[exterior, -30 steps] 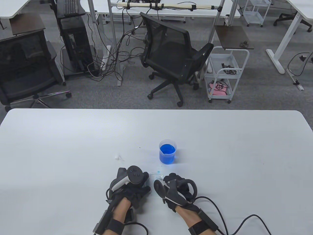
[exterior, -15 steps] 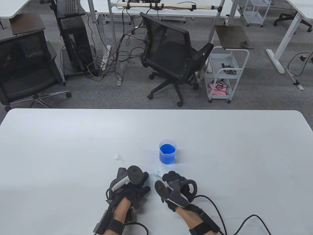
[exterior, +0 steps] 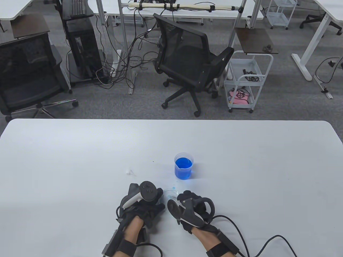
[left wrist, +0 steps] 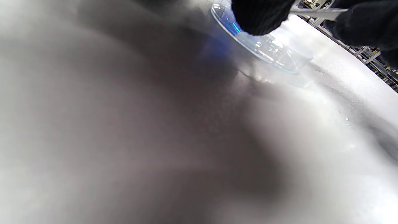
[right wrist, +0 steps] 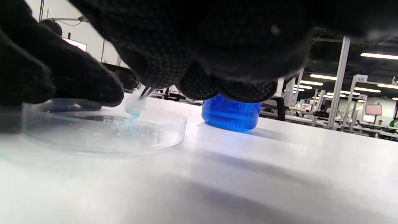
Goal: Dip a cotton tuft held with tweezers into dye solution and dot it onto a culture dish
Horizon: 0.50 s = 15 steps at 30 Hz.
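Right-hand (exterior: 193, 208) tweezers (right wrist: 146, 92), tuft (right wrist: 134, 106) in dish (right wrist: 105, 130)

grey carpet (exterior: 281, 101) | black office chair (exterior: 191, 60) | white trolley (exterior: 248, 80)

A wide white table (exterior: 80, 150) carries a small white scrap (exterior: 129, 171) near its middle. Beyond its far edge, on grey carpet, stand a black mesh office chair (exterior: 187, 53), a white wire trolley (exterior: 248, 80) and a black computer tower (exterior: 83, 50) amid tangled cables.
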Tool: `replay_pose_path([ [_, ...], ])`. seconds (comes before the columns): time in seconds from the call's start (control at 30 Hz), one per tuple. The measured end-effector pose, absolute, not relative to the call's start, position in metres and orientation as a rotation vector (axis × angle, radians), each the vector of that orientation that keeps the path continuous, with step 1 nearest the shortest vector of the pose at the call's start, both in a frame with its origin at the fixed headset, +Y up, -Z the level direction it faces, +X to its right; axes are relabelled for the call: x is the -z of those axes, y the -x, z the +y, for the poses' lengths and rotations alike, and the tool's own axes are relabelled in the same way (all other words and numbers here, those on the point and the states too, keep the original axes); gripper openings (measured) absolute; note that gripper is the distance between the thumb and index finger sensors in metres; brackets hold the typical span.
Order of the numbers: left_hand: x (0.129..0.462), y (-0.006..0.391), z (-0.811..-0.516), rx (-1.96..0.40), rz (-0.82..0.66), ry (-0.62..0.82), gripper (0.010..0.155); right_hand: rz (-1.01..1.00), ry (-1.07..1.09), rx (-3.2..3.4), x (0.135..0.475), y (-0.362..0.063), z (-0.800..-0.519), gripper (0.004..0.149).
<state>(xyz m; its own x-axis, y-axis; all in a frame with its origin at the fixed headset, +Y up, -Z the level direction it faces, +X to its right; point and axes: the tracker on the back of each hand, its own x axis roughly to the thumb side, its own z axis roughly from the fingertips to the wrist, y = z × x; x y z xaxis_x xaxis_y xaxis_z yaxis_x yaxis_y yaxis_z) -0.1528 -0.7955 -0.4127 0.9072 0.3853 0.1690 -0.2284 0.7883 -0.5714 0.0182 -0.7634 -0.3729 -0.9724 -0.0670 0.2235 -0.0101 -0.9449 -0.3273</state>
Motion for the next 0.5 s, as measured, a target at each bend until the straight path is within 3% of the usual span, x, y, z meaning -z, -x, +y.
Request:
replay_pose_path([
  [0.27, 0.413, 0.153, -0.796, -0.336, -0.286, 0.574, 0.069, 0.651, 0.368, 3.107, 0.359, -0.026, -0.741, 0.04],
  [0.5, 0.413, 0.153, -0.796, -0.336, -0.286, 0.574, 0.069, 0.56, 0.432, 3.062, 0.359, -0.016, -0.757, 0.04],
])
